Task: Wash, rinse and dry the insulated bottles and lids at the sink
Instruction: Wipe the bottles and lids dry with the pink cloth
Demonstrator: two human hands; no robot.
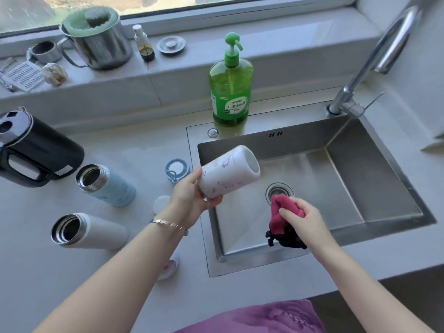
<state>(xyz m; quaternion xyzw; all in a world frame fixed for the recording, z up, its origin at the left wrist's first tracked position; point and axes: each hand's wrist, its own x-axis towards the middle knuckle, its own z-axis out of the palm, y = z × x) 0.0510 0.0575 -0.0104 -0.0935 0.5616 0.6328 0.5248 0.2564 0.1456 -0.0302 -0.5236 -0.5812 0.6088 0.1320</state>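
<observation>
The white insulated bottle with pink markings (pixel 228 175) is held tilted above the left edge of the sink (pixel 360 169), its white recessed end pointing up and to the right. The left grip (pixel 189 195) has its fingers and thumb curled round the bottle's lower end; a bracelet (pixel 168 223) sits on that wrist. The right grip (pixel 302 217) pinches a bunched pink cloth (pixel 281 207) with a dark part hanging under it, over the basin and just in front of the drain (pixel 280 191).

On the worktop (pixel 48 272) left of the sink stand 2 more bottles with their steel mouths showing: a light blue bottle (pixel 105 186) and, nearer the person, a pale grey bottle (pixel 89 230). Between them and the sink lie a blue lid with a loop (pixel 176 170) and a white lid (pixel 161 204); a white and red lid (pixel 169 266) is partly hidden under the left forearm. A black kettle (pixel 36 150) stands at the far left.

A green pump bottle of dish soap (pixel 230 92) stands on the sink's back rim, and the chrome faucet (pixel 374 56) rises at the back right. On the windowsill (pixel 204 61) are a steel mug with a green cover (pixel 96 39), a small spray bottle (pixel 144 44), a sink plug (pixel 171 45) and a grater (pixel 24 75).
</observation>
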